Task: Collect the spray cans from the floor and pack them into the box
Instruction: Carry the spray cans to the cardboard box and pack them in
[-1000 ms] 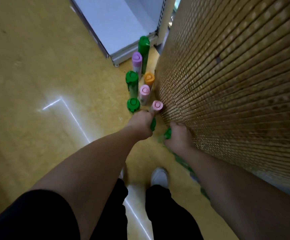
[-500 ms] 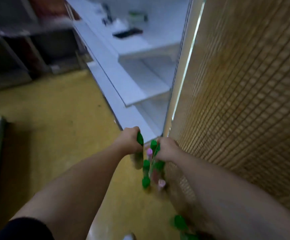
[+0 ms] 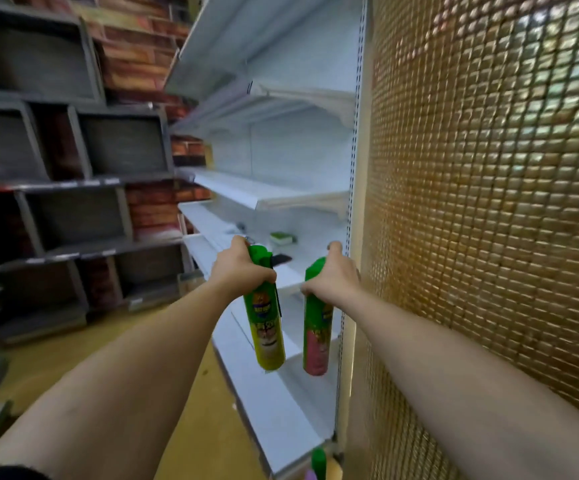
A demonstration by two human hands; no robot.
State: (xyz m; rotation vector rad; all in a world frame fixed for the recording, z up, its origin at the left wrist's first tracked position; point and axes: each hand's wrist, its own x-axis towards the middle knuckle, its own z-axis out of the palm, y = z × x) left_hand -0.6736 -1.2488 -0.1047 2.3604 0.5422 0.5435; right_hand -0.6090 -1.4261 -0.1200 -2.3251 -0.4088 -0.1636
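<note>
Off the floor (image 3: 59, 344) now: spray cans (image 3: 264, 320)

Left hand (image 3: 241, 268) grips a yellow-labelled spray can (image 3: 264, 322); right hand (image 3: 333, 280) grips a pink-labelled spray can (image 3: 315, 336). White shelving (image 3: 264, 195) behind; gold mosaic wall (image 3: 489, 202) at right.

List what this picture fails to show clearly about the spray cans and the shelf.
Head view only:
- Box: not in frame.
- Other cans: cut by the bottom edge; count unknown.
- Left can and right can: label print blurred; tops partly covered by the left hand and right hand.
- Small items on the shelf: too blurred to identify.
</note>
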